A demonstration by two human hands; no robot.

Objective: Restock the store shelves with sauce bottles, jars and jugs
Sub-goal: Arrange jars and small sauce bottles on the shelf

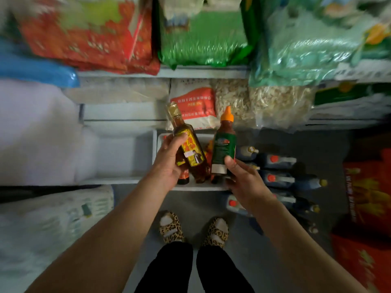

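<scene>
My left hand [169, 163] grips a brown glass sauce bottle [188, 144] with a yellow label and gold foil cap, tilted with the cap up and to the left. A second dark bottle [182, 176] shows partly under the same hand. My right hand [243, 178] holds a red sauce bottle [224, 149] with a green label and orange nozzle cap, nearly upright. Both bottles hang above a white crate [160, 138] on the floor. More bottles lie inside it, mostly hidden.
Dark jugs [279, 163] with red and yellow caps lie on the floor at the right. White shelves [124, 111] ahead carry bags of rice and dried goods. Red sacks [368, 208] stand at far right, white sacks [42, 225] at left. My feet in leopard slippers [171, 227] stand below.
</scene>
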